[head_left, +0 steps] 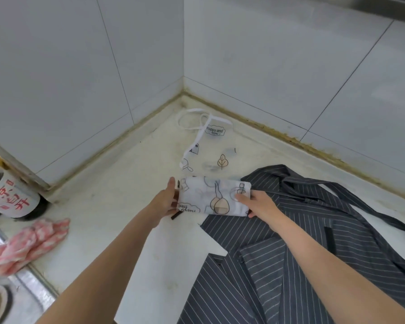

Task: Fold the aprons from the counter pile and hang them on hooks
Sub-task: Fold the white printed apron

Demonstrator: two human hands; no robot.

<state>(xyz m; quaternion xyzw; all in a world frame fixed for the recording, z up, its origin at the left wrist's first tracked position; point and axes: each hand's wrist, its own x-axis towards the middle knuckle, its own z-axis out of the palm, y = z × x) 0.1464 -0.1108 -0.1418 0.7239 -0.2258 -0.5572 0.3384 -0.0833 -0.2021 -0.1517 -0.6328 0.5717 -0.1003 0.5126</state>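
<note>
A thin white apron printed with leaves and "Happy and free" [214,197] lies on the pale counter [117,183], its lower part folded into a thick strip, its bib and white neck strap [197,120] spread toward the corner. My left hand [166,202] grips the strip's left end. My right hand [257,203] grips its right end, thumb on top. A dark grey pinstriped apron [302,253] lies spread to the right, partly under the strip.
White tiled walls meet in a corner behind the counter. A bottle with red characters [9,197] stands at the left. A pink patterned cloth [26,244] lies by the steel sink [14,298] at the lower left.
</note>
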